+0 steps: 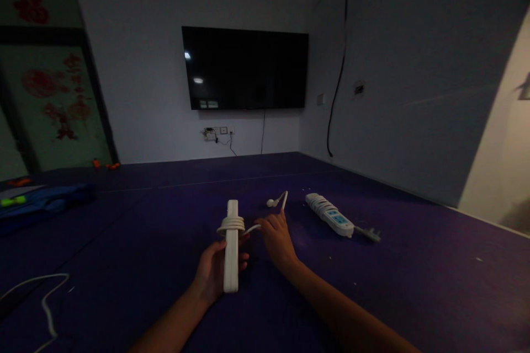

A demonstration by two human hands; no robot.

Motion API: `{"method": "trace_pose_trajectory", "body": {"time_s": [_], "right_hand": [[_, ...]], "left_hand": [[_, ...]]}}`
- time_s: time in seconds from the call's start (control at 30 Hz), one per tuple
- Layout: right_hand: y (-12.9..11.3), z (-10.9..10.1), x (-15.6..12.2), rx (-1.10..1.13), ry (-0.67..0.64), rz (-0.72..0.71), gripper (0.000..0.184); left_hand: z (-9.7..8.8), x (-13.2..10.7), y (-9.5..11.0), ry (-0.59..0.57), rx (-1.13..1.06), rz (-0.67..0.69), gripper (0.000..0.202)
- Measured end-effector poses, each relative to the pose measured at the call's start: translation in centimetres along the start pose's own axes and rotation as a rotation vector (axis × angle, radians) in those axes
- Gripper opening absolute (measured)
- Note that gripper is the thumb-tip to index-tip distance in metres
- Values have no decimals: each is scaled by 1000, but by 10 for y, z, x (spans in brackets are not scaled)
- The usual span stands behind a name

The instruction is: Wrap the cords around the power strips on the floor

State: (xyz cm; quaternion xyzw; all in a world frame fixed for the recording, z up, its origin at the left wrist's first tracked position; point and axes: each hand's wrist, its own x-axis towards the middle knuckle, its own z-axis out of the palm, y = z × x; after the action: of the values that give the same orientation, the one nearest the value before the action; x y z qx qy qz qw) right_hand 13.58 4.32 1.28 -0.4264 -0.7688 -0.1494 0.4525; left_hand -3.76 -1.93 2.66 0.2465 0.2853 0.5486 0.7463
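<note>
White cable (49, 317) lying loose in the lower left, ignore that one. What's with the stuff in the hands, bottom centre?

> Power strip (231, 270), held up roughly on end and seen edge-on, so no sockets visible. Left hand (209, 270) is wrapped around its lower half, thumb near side, fingertips poking out on the right.

Good spot to grab it?

> I'd say so. Looks like hard, stiff plastic, probably light enough for one hand, maybe a bit slick on the flat sides. Holding low leaves the middle free, where the cord (232, 224) is looped around it.

And the other hand?

> Right hand (278, 240), just right of centre, has thumb and fingers pinched on the cord a little way out from the loops. Cord's probably bendy but springy, so slack could loosen the coils. Pinch close in, keep it snug.

What's past the fingers?

> Cord's tail, bent over, with a white end piece (271, 203). Could be a plug, too small to tell. Right of that there's a second power strip (340, 222), blue socket panels, cord wound round it, lying on the purple surface (144, 265). Way back, upper middle: wall-mounted TV (246, 69).
</note>
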Motion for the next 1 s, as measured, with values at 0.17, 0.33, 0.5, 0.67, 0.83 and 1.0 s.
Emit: {"method": "trace_pose_trajectory", "body": {"time_s": [0.17,0.33,0.5,0.67,0.83,1.0], "right_hand": [[3,3,1,101,99,3,21],[4,4,1,187,181,22,22],[5,0,1,139,151,123,23],[1,-5,-1,46,-21,230,24],[-2,-5,-5,34,-163,399,28],[4,1,-3,135,-215,429,28]], "left_hand": [[-9,6,-2,-73,61,-7,47],[-13,10,-3,-7,88,-57,50],[-10,12,-6,67,107,-7,36],[-8,12,-4,142,67,-17,35],[-4,12,-3,168,26,14,34],[-1,11,-2,177,46,-2,35]]}}
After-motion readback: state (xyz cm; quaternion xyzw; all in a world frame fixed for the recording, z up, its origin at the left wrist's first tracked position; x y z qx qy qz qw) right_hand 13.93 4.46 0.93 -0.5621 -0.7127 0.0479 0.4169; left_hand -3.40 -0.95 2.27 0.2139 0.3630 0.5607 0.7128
